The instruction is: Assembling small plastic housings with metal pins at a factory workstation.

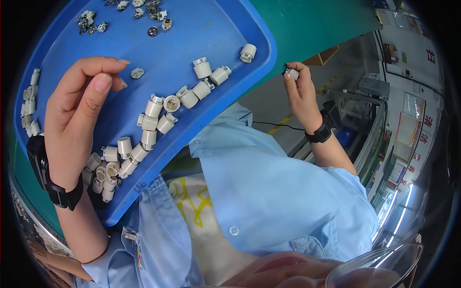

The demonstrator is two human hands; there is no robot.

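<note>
My left hand (79, 108) hovers over the blue tray (211, 29), its fingers loosely curved and apart from the thumb, with nothing visible between them. A small whitish part (137, 73) lies on the tray just beyond its fingertips. Off the tray's right side, my right hand (303, 98) pinches a white lamp socket (293, 73) between thumb and fingers; the fingers partly cover it. Several more white lamp sockets (187, 97) form a loose line along the tray's near edge. Another group of sockets (30, 106) stands at the left wall, partly behind my left hand.
Small metal-and-white parts (152, 13) lie in loose clusters at the tray's far end. Beneath the tray is a green tabletop (312, 19), whose edge runs past my right hand. A dark cable (273, 125) and a metal-framed bench (372, 139) are farther right.
</note>
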